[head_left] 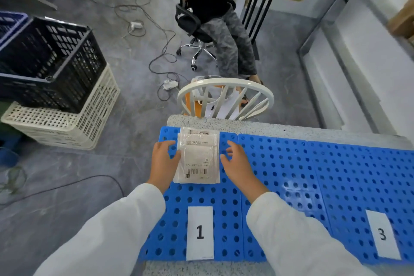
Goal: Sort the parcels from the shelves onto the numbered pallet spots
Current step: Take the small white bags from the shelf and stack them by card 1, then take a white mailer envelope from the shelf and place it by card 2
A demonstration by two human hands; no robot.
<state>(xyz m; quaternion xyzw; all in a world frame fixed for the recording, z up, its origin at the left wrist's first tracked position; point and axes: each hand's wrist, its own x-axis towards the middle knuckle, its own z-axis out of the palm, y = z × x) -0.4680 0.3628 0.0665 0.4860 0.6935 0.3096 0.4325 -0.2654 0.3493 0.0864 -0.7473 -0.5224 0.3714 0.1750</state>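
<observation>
I see the parcels (198, 159), flat pale bags stacked label-up, lying on the blue pallet (280, 163) at 12 o'clock from the "1" sheet (199, 232). My left hand (164, 161) sits at the stack's 9 o'clock, its loose fingers touching the left edge. My right hand (237, 163) is at 3 o'clock just beside the stack, fingers spread and gripping nothing. The "3" sheet (382, 234) lies at the pallet's 4 o'clock. Stacked crates (53, 83) stand at 10 o'clock.

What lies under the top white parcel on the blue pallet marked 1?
Under the top white plastic parcel with the barcode label, other flat white parcels lie; their far ends stick out. Beneath is the blue perforated plastic pallet. Their exact number is covered.
</observation>
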